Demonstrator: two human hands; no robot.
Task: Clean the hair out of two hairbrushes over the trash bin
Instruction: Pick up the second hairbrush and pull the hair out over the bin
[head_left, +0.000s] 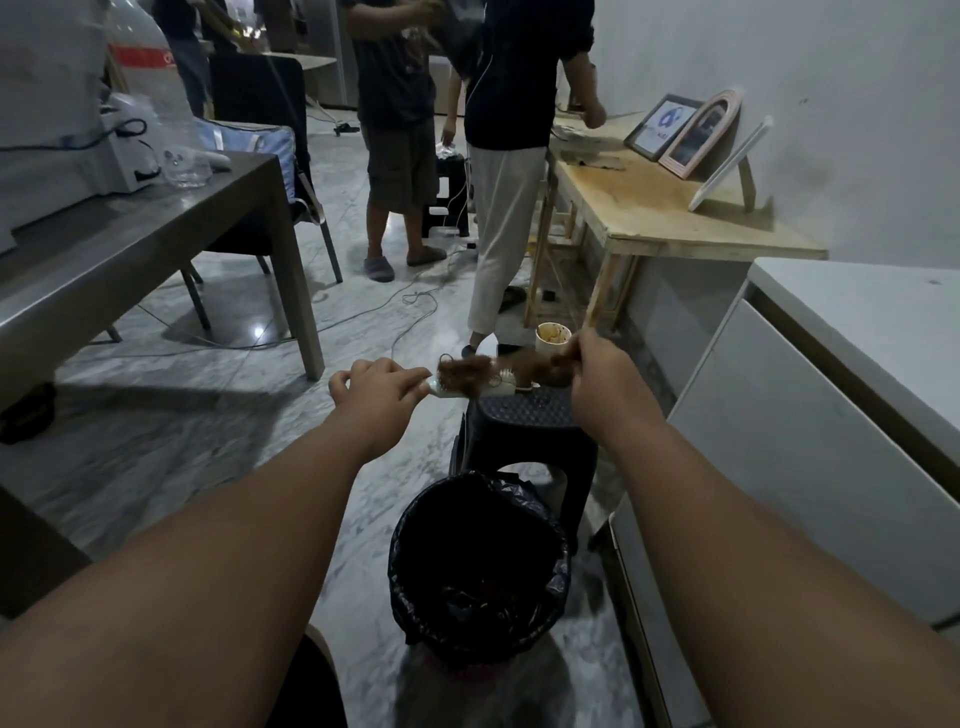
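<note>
My left hand (375, 392) grips the handle end of a white hairbrush (496, 388) held level above the dark stool. Brown hair (464, 375) is matted over its bristles. My right hand (602, 376) pinches a clump of brown hair (540, 368) stretched off the brush's far end. The trash bin (480, 566), lined with a black bag, stands on the floor below and nearer to me. A second hairbrush is not visible.
A black plastic stool (530, 431) stands just behind the bin. A grey table (130, 244) is to the left, white cabinets (810, 441) to the right, a wooden table (670, 208) beyond. Two people stand ahead; cables lie on the marble floor.
</note>
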